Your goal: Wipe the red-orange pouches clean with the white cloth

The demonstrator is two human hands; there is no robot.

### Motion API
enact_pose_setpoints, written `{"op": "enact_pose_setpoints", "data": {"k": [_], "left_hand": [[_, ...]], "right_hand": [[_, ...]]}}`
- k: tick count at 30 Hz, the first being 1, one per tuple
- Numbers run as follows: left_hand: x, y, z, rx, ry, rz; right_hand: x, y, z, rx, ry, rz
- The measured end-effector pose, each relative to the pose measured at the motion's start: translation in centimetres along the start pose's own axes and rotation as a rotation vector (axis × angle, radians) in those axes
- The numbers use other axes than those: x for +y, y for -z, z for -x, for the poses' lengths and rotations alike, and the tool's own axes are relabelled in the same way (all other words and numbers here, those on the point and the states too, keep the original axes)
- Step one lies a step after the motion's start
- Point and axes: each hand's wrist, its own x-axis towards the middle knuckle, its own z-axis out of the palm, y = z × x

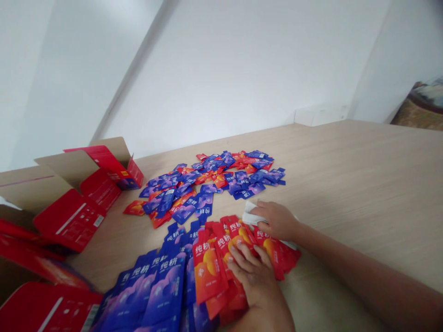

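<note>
My left hand [254, 272] lies flat with its fingers spread on red pouches [207, 267] that have an orange fruit printed on them. Just beyond it, my right hand [278, 220] is closed on a folded white cloth [251, 214], which touches the top ends of the red pouches. More of the cloth shows under the right wrist. To the left, overlapping blue-purple pouches [164, 286] lie in rows, partly covered by the red ones.
Open red cardboard boxes [71, 219] stand along the left edge. A heap of smaller red and blue sachets [207, 170] is spread over the wooden table [339, 180] behind the pouches. A white box [320, 115] sits against the wall at the back right.
</note>
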Motion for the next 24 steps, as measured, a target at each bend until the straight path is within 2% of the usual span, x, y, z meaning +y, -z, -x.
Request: {"op": "enact_pose_setpoints", "data": {"k": [4, 7, 10, 12, 15, 17, 20, 22, 24], "left_hand": [[-0.2, 0.1, -0.5, 0.022, 0.021, 0.050], [-0.3, 0.2, -0.5, 0.025, 0.021, 0.058], [-0.3, 0.1, -0.4, 0.025, 0.016, 0.012], [-0.3, 0.0, -0.2, 0.026, 0.010, -0.041], [-0.2, -0.1, -0.1, 0.013, -0.005, -0.083], [-0.2, -0.1, 0.0, 0.004, -0.012, -0.089], [-0.1, -0.1, -0.1, 0.010, -0.004, -0.086], [-0.1, 0.0, -0.2, 0.022, 0.003, -0.083], [-0.1, 0.1, -0.2, 0.034, 0.008, -0.084]], "right_hand": [[-1.3, -0.1, 0.3, -0.080, 0.116, -0.060], [-1.0, -0.6, 0.0, -0.136, 0.099, -0.025], [0.3, -0.7, -0.4, -0.113, 0.009, 0.022], [0.8, -0.3, -0.4, -0.051, -0.035, 0.019], [0.3, 0.6, 0.0, 0.041, -0.022, -0.021], [-0.7, 0.9, 0.5, 0.018, 0.059, -0.046], [-1.6, 0.3, 0.7, -0.084, 0.175, -0.056], [-1.3, -0.5, 0.5, -0.107, 0.160, -0.031], [-0.3, -1.1, 0.1, -0.097, 0.083, 0.009]]}}
